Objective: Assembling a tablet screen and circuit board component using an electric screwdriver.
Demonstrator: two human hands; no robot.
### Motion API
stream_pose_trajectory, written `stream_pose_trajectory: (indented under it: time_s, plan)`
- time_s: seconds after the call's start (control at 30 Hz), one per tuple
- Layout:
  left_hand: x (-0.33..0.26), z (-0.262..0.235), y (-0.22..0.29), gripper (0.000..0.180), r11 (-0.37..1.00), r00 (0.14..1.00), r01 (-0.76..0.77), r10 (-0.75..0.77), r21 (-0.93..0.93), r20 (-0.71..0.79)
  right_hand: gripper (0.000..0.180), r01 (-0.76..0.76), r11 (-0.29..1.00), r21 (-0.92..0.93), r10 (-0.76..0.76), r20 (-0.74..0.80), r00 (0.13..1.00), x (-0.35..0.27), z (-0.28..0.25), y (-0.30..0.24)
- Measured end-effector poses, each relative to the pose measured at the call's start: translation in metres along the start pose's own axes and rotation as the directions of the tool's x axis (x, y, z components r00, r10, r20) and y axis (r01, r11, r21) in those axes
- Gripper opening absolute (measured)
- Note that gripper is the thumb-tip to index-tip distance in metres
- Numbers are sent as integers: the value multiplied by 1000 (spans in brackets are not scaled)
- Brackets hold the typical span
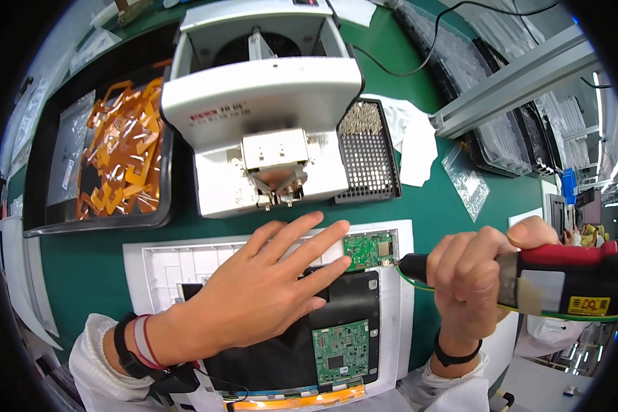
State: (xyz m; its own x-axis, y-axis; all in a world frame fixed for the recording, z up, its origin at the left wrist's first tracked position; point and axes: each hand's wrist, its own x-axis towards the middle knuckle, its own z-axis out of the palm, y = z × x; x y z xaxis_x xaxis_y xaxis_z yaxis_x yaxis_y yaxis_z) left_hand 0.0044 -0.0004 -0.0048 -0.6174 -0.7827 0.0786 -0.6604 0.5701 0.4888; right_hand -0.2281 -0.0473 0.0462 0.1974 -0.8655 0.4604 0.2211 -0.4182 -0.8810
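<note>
Left hand (268, 288): lies flat, fingers spread, grip released, pressing on the black panel (343, 309); fingertips reach the small green board (369, 249).
Right hand (470, 281): grip clenched around the red and black electric screwdriver (563, 278); black tip points left, touching the right edge of the small green board.
Screwdriver labels: one yellow rectangle (588, 305) on the black lower side; one pale tape patch (522, 292) near the fingers.
Green boards: two; the small one at the upper right of the panel, the larger green board (341, 351) at the lower right of it.
White frame (178, 264): lies on the green surface (82, 268), under the black panel.
White machine (261, 103): stands behind the frame; one narrow label with red print (216, 113) on the front edge.
Black tray of orange flex strips (120, 151): one, left of the machine.
Perforated black tray (367, 154): one, right of the machine, screws in the upper part.
Clear plastic bag (465, 180): one, small, on the surface at right.
White cloth (412, 141): one, beside the perforated tray.
</note>
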Motion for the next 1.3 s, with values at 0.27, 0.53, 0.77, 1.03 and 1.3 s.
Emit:
stream_pose_trajectory:
  time_s: [0.27, 0.53, 0.77, 1.03, 1.3]
  plan:
    - [4, -5, -4, 52, 1000, 1000, -6, 6, -11, 22, 39, 243, 970, 33, -240, -69, 968, 57, 2, 22]
    - [0, -6, -3, 51, 1000, 1000, 13, -13, -11, -4, 30, 190, 971, -147, -203, -82, 976, 69, 10, 53]
    - [1, -3, -5, 54, 1000, 999, 19, -19, -9, 34, 34, 239, 967, -90, -248, -106, 963, 74, 1, 57]
    - [1, -3, -5, 56, 1000, 999, 22, -22, -12, 28, 33, 230, 967, -108, -243, -125, 962, 72, -2, 63]
    - [2, -4, -6, 57, 1000, 999, 20, -20, -19, 33, 33, 238, 962, -132, -250, -80, 965, 74, -4, 62]
